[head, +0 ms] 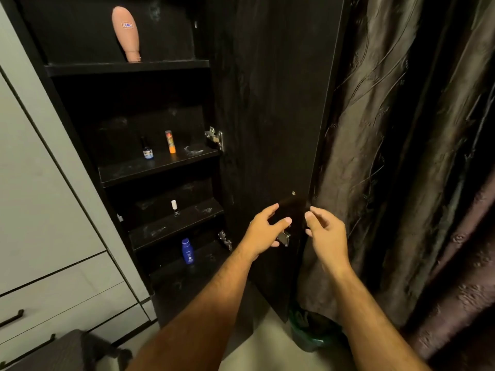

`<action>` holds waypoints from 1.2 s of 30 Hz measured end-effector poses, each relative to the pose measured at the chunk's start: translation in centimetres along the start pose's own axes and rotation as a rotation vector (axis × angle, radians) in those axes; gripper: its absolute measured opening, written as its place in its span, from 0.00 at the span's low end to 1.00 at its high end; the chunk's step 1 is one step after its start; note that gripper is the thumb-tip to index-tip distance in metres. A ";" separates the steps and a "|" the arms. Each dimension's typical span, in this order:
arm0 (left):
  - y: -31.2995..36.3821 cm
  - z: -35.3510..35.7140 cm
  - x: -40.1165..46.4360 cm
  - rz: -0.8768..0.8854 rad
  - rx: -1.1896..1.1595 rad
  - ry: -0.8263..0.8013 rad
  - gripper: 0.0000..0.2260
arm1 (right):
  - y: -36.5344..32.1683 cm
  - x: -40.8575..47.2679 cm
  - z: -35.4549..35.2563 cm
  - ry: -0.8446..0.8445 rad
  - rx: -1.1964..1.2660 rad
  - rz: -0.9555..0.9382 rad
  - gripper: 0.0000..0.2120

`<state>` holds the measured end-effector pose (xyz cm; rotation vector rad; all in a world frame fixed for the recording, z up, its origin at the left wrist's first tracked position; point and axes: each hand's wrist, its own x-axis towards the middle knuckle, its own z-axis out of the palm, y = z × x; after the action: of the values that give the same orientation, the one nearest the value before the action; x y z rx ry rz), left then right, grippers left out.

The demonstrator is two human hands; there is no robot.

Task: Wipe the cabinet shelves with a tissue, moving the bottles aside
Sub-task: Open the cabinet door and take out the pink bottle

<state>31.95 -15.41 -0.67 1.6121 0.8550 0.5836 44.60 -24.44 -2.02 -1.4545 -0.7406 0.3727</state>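
A tall cabinet [80, 167] of black, matt board stands open, its shelves [158, 164] smeared with pale dusty streaks. The open door [267, 116] has the same dark wood-grain face, with two shiny metal hinges [214, 136] on its inner edge. On the top shelf a smooth, beige, teardrop-shaped bottle [126, 33] stands on its cap. The next shelf down carries a small dark vial with a blue label [147, 151] and, to its right, a slim orange cylinder [170, 141], the two apart. Below that stands a tiny bottle with a white cap [174, 208], and on the lowest shelf in view a glossy blue bottle [188, 251].

Both hands are raised in front of the lower part of the door, near its free edge. The left hand [263, 231] has its fingers loosely spread and slightly bent, with its fingertips by a small metal latch plate [284, 238]; whether they touch it cannot be told. The right hand [325, 232] is relaxed, fingers gently curved, beside the door's edge, holding nothing. No tissue shows in either hand.

Right of the door hangs a heavy, brownish curtain [401, 156] with a raised, embossed pattern. Left of the cabinet are smooth pale-grey drawer fronts [53, 290] with dark bar handles.
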 end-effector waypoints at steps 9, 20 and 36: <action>-0.4 -3.1 -0.6 -0.006 0.041 0.000 0.30 | -1.5 -2.3 2.3 0.228 -0.166 -0.132 0.07; -1.4 -13.4 -3.0 0.082 0.098 0.132 0.27 | -3.2 -4.3 11.6 -0.014 -0.170 -0.091 0.04; 2.2 -30.2 -3.7 0.261 0.198 0.421 0.23 | -11.5 -0.7 26.3 -0.293 -0.205 -0.307 0.05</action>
<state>7.14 -0.10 8.24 1.8276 1.0413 1.0780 24.58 -6.34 7.71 -1.4627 -1.2513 0.2812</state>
